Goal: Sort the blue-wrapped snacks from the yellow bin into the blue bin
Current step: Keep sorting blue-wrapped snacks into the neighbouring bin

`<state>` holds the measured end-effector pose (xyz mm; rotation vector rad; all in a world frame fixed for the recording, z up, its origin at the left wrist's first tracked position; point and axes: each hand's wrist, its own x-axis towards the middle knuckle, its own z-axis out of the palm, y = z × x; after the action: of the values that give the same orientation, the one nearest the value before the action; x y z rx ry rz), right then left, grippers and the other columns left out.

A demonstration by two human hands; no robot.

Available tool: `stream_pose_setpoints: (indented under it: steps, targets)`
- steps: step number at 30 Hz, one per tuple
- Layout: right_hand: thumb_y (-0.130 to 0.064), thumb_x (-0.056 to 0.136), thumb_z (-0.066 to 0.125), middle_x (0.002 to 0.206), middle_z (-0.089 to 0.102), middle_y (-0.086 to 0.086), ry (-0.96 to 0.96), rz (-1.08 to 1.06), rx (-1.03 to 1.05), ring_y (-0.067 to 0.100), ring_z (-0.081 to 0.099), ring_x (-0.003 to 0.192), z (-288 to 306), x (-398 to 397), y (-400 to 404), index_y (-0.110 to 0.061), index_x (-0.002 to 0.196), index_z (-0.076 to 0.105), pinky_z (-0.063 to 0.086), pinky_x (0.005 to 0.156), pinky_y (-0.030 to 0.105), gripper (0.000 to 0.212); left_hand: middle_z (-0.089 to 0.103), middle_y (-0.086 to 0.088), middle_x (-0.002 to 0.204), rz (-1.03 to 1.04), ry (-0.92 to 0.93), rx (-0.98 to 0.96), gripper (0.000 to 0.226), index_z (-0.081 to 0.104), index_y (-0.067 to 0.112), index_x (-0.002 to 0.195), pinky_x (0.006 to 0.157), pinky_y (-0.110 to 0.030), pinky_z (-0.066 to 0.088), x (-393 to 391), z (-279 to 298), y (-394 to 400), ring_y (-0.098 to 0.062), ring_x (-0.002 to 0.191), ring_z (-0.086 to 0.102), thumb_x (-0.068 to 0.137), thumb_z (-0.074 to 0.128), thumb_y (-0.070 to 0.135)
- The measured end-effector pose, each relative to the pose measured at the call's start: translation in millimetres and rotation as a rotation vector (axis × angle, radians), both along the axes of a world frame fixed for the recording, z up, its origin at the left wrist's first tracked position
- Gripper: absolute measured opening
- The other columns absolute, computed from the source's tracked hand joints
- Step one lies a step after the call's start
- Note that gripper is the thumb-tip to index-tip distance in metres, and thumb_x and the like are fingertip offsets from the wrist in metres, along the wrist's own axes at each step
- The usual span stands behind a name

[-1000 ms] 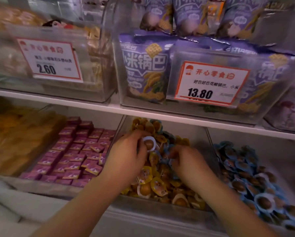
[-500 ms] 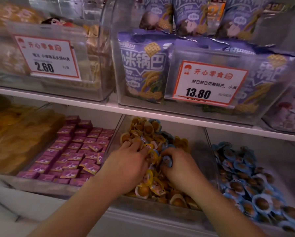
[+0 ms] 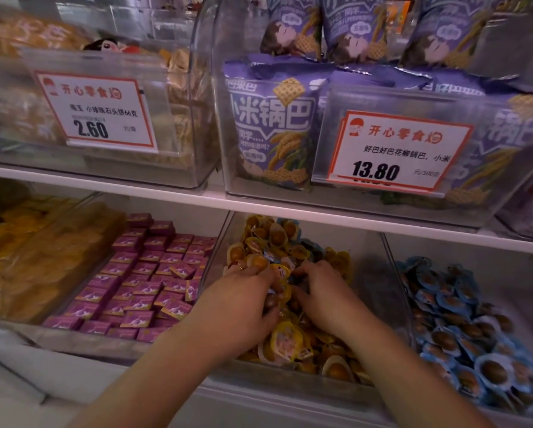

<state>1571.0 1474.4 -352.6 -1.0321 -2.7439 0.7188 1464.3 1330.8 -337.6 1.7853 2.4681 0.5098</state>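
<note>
Yellow-wrapped snacks [image 3: 285, 341] lay under the hands; blue-wrapped snacks [image 3: 462, 329] to their right, purple boxes [image 3: 141, 282] to their left.

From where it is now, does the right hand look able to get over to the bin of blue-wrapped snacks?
Probably yes. The right hand is in the yellow bin, and the blue bin sits right beside it, open-topped, with only a low clear divider between.
</note>
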Motion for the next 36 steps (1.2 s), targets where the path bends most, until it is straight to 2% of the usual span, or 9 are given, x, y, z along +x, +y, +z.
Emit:
stream_pose_setpoints:
  steps: [4,7,10,14,18,22,27,30,36]
  targets:
    - [-0.033,0.085,0.066,0.13,0.044,0.004,0.001,-0.012,0.007,0.026,0.05,0.12,-6,-5,-8,-0.026,0.125,0.058,0.046,0.1,0.037,0.042,0.049,0.015,0.091,0.006,-0.054,0.071,0.029,0.039,0.039,0.092,0.065,-0.027,0.034,1,0,-1,-0.012,0.085,0.046,0.077,0.061,0.028]
    - [-0.032,0.079,0.072,0.112,0.056,0.001,0.12,-0.1,-0.017,0.02,0.058,0.102,-3,-6,-9,-0.025,0.102,0.061,0.05,0.084,0.034,0.027,0.046,0.019,0.091,0.025,-0.075,0.134,0.034,0.041,0.037,0.09,0.064,-0.027,0.038,-2,-1,0,-0.016,0.087,0.055,0.076,0.062,0.015]
    - [-0.033,0.076,0.08,0.092,0.061,-0.005,0.332,-0.218,-0.144,0.012,0.059,0.085,2,-1,-7,-0.027,0.083,0.056,0.047,0.068,0.028,0.026,0.046,0.016,0.096,-0.014,-0.052,0.121,0.027,0.042,0.036,0.095,0.069,-0.026,0.037,-2,-2,-1,-0.016,0.095,0.055,0.083,0.063,0.023]
    - [-0.027,0.074,0.085,0.086,0.068,0.007,0.676,-0.38,-0.639,0.017,0.064,0.072,14,16,-7,-0.016,0.089,0.065,0.048,0.059,0.029,0.027,0.056,0.008,0.118,-0.036,0.002,0.032,0.033,0.05,0.03,0.12,0.087,-0.031,0.043,-3,-3,2,-0.018,0.11,0.052,0.09,0.06,0.037]
    - [-0.021,0.064,0.085,0.092,0.07,0.014,0.871,-0.401,-1.131,0.015,0.065,0.061,24,38,-10,-0.005,0.104,0.065,0.053,0.053,0.029,0.047,0.066,0.013,0.113,0.03,-0.096,0.099,0.034,0.062,0.037,0.117,0.085,-0.025,0.049,-4,1,3,-0.012,0.106,0.061,0.086,0.065,0.025]
    - [-0.015,0.06,0.082,0.082,0.072,0.013,0.946,-0.394,-1.286,0.017,0.066,0.061,28,43,-12,-0.003,0.099,0.067,0.055,0.054,0.029,0.044,0.069,0.012,0.104,0.149,-0.211,0.223,0.032,0.061,0.039,0.116,0.074,-0.024,0.052,-2,5,2,-0.012,0.095,0.066,0.088,0.065,0.023]
    - [-0.008,0.067,0.079,0.085,0.074,0.014,0.964,-0.391,-1.333,0.021,0.072,0.074,30,40,-17,0.003,0.108,0.064,0.059,0.06,0.03,0.045,0.062,0.007,0.112,0.012,0.051,0.013,0.026,0.047,0.033,0.119,0.075,-0.035,0.049,6,1,0,-0.02,0.105,0.055,0.093,0.052,0.035]
    - [-0.003,0.081,0.071,0.086,0.073,0.019,0.957,-0.427,-1.442,0.025,0.073,0.073,30,40,-15,0.006,0.11,0.063,0.059,0.057,0.03,0.031,0.062,0.009,0.115,-0.046,0.0,-0.042,0.026,0.049,0.035,0.12,0.082,-0.03,0.046,1,5,-1,-0.016,0.107,0.056,0.095,0.055,0.039]
    - [-0.012,0.077,0.067,0.084,0.068,0.019,0.958,-0.404,-1.59,0.025,0.066,0.069,32,33,-20,0.002,0.101,0.068,0.054,0.051,0.029,0.028,0.061,0.02,0.11,-0.058,-0.168,0.017,0.032,0.063,0.037,0.114,0.086,-0.028,0.048,-4,6,-4,-0.004,0.102,0.057,0.085,0.071,0.025]
